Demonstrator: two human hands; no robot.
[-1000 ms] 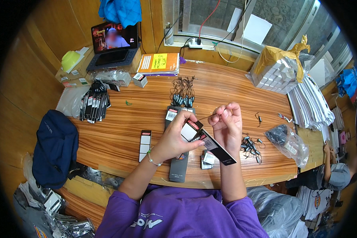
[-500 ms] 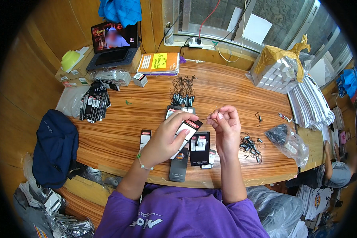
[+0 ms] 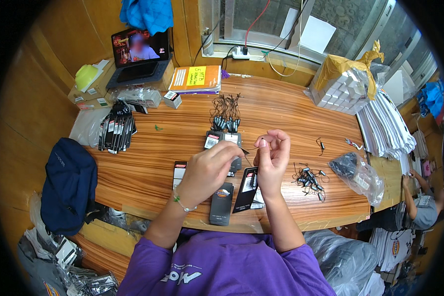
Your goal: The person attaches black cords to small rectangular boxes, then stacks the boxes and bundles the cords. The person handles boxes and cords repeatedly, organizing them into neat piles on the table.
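A thin black string (image 3: 249, 149) runs between my two hands above the table's front middle. My left hand (image 3: 207, 170) is closed, its fingertips pinching the string's left part by a small dark corner. The thumb and forefinger of my right hand (image 3: 273, 165) pinch the other end. A black hang tag (image 3: 243, 196) with a white label hangs tilted below the string, beside my right hand. A grey hang tag (image 3: 221, 204) lies in front of my left hand, and a black tag with white labels (image 3: 179, 172) lies left of it. More tags behind are partly hidden.
Strings with dark toggles (image 3: 226, 116) lie fanned out at the back middle; a tangled pile of them (image 3: 310, 181) lies right. Stacked tags (image 3: 117, 130) are at left, near a tablet (image 3: 141, 47). A plastic bag (image 3: 360, 177) and wrapped white boxes (image 3: 343, 89) stand right. Another person (image 3: 422, 212) is far right.
My left hand no longer shows the white-labelled tag it held up. The black hang tag, which lay flat, is now lifted and tilted under the string. My right hand has shifted slightly left.
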